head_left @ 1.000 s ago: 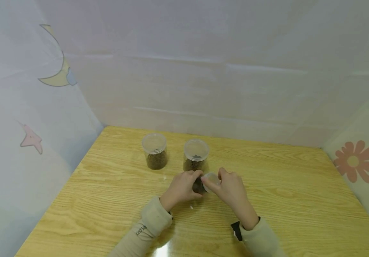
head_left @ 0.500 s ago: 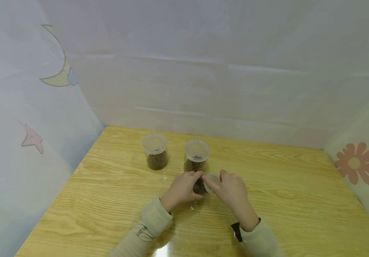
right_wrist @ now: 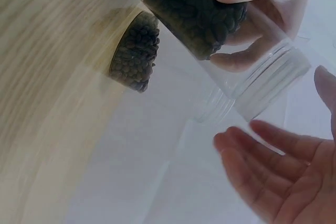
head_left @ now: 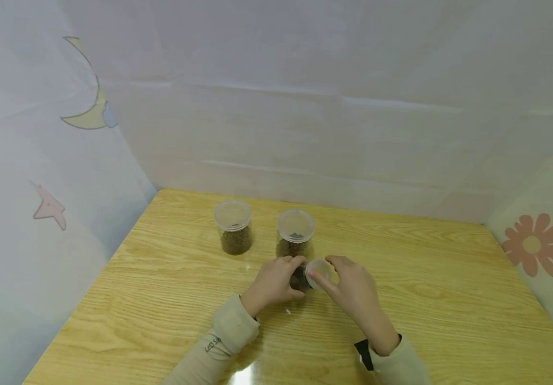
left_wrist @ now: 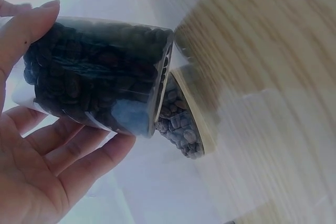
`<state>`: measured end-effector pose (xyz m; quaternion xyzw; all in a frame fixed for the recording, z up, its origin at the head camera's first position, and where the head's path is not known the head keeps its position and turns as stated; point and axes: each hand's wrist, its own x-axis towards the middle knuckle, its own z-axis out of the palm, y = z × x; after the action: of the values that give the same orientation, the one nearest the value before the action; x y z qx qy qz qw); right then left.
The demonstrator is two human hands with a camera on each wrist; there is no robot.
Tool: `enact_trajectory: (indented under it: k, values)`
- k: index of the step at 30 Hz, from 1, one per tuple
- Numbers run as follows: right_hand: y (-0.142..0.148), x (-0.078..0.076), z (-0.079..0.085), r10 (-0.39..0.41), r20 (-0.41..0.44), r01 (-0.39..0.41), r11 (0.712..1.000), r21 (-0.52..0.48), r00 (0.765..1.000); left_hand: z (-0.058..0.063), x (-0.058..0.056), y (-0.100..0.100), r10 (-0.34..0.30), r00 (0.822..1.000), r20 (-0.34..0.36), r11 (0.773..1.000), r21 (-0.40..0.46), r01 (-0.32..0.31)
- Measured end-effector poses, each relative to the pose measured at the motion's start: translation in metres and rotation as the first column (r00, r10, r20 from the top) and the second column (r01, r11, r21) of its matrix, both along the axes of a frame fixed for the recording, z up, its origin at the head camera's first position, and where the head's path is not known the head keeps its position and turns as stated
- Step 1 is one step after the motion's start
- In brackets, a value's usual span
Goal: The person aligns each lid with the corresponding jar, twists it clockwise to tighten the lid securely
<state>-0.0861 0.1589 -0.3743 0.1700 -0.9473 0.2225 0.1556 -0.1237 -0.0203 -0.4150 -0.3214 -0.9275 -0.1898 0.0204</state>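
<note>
My left hand (head_left: 273, 284) grips a clear jar (left_wrist: 97, 74) partly filled with dark, bean-like pieces. In the left wrist view its fingers and thumb wrap round the jar's side, and the jar is held off the table, tilted. The clear ridged screw lid (right_wrist: 275, 80) is on the jar's mouth. Around that lid my right hand (head_left: 355, 289) is spread, with thumb and fingers loosely bent. The right wrist view shows a gap between its fingertips (right_wrist: 226, 140) and the lid.
Two more clear lidded jars with dark pieces stand upright behind the hands, one at the left (head_left: 235, 239) and one nearer the middle (head_left: 293, 247). The wooden table (head_left: 430, 299) meets a pale cloth backdrop (head_left: 305, 128) at the back and sides.
My right hand has loosened from the lid and drawn slightly to the right, so more of the lid shows. The left hand and its jar stay nearly still.
</note>
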Motion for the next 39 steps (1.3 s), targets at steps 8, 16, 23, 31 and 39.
enact_trajectory:
  k: [8,16,23,31,39]
  values:
    - [0.010,-0.001,-0.004,0.237,-0.102,-0.245,0.966,-0.078,0.966,-0.001,0.000,-0.001,0.005,1.000,-0.011,1.000,-0.001,-0.005]
    - [0.013,-0.003,-0.006,0.307,-0.062,-0.312,0.945,-0.096,0.950,0.001,0.000,-0.001,-0.001,1.000,-0.012,1.000,-0.003,0.001]
    - [0.013,-0.004,-0.004,0.327,-0.061,-0.331,0.942,-0.063,0.943,0.002,0.000,0.000,-0.002,1.000,-0.009,1.000,-0.017,0.002]
    - [0.012,-0.004,-0.001,0.303,0.009,-0.300,0.949,-0.092,0.953,0.002,0.002,0.002,0.005,1.000,-0.005,0.999,-0.032,-0.006]
    - [0.008,-0.003,0.002,0.238,0.072,-0.229,0.966,-0.116,0.969,0.003,0.003,0.002,0.014,1.000,0.002,0.999,-0.042,-0.014]
